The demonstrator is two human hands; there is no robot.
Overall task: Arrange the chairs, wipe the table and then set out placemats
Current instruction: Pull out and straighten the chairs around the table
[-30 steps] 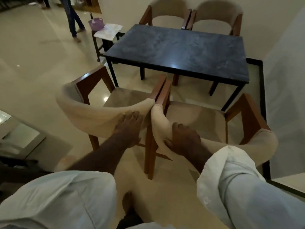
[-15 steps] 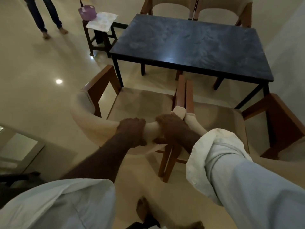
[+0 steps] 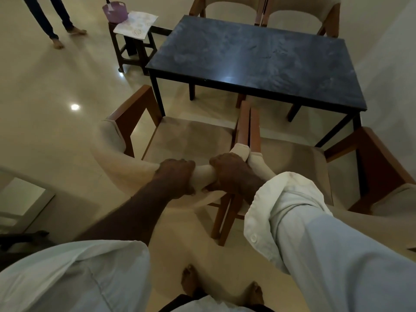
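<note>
1. Closest to me, my left hand (image 3: 175,174) is curled round the padded back of the left chair (image 3: 191,136). My right hand (image 3: 234,174) is clamped just beside it, where the two backs meet, seemingly on that same chair's end.
2. Past the hands, the right chair (image 3: 292,167) sits alongside, inner armrests touching, both seats facing away from me.
3. Dead ahead lies the dark counter (image 3: 258,55), long axis across my view, its near edge just beyond the armrest tips. I reckon the push goes straight forward, and the right chair, offset rightward, needs a hand of its own.
4. Farthest off, two far chairs (image 3: 227,5) are tucked in opposite.
</note>
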